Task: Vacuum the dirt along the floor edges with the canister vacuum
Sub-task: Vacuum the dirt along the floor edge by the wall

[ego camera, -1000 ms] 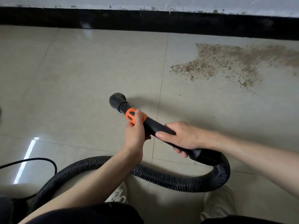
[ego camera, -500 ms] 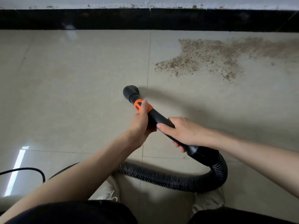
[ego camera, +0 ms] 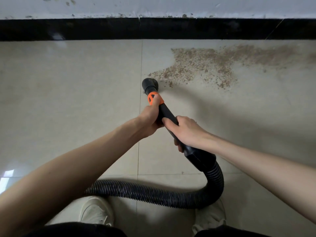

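Holding the black vacuum wand (ego camera: 166,115), the left hand (ego camera: 149,119) and right hand (ego camera: 187,132) both wrap tight around it. Its nozzle (ego camera: 150,85) sits at the near corner of the dirt (ego camera: 201,65). Most dirt is left, spread beside the dark floor edge (ego camera: 153,29). The hose (ego camera: 153,194) loops back near the shoes.

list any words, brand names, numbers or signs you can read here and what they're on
None can be read.
The orange collar on the vacuum wand has only a cut-out shape, no lettering.
The nozzle, corrugated hose, black baseboard, floor tiles and shoes show no print.
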Available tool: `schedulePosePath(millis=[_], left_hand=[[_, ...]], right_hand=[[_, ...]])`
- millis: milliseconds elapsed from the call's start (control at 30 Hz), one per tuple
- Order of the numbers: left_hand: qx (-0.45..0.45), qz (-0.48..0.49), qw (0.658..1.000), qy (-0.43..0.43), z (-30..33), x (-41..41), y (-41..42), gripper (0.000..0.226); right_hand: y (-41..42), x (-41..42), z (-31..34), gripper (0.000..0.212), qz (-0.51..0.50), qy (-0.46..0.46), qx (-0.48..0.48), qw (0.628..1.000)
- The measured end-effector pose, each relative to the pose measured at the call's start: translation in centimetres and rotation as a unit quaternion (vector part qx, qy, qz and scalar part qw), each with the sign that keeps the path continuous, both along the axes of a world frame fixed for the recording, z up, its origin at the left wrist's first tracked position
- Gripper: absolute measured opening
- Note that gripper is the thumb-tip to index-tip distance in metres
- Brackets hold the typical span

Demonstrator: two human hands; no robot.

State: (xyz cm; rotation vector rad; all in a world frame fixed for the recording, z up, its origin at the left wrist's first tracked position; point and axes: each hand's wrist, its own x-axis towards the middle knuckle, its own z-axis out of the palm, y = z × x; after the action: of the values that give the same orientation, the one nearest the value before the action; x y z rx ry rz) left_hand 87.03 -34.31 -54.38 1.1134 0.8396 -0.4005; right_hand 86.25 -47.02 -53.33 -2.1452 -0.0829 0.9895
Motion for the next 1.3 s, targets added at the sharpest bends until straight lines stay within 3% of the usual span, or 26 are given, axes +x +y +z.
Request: schedulePosePath(millis=[200,400,633,800,1067,1300], left_hand=[[0.036,0.029,0.999,0.012,-0.3,3.4,1.6,0.045],[0.056,0.035,0.998,0.007,0.2,7.3,1.9,0.034],[0.035,0.006,0.999,-0.004,-2.3,4.9,0.7,0.048],[0.010,0.047,0.999,-0.020,-2.7,4.2,2.4,0.051],[-0.038,0.023,0.999,-0.012,-2.5,2.9,1.5,0.049],[-0.044,0.046,0.998,0.007,-1.5,4.4,0.1,0.047]], right_hand=[[2.1,3.6,-1.0,0.046,0.029,-0.039,0.000,0.999],[3.2,6.9,-1.1,0.045,0.010,-0.044,0.012,0.999],[-0.1,4.0,-2.0,0.046,-0.036,0.084,0.089,0.992],[-0.9,1.9,-1.4,0.054,-0.016,0.137,0.116,0.984],[-1.5,-0.3,-1.1,0.047,-0.015,-0.018,0.030,0.999],[-2.0,2.0,-1.0,0.052,0.007,-0.064,-0.013,0.998]])
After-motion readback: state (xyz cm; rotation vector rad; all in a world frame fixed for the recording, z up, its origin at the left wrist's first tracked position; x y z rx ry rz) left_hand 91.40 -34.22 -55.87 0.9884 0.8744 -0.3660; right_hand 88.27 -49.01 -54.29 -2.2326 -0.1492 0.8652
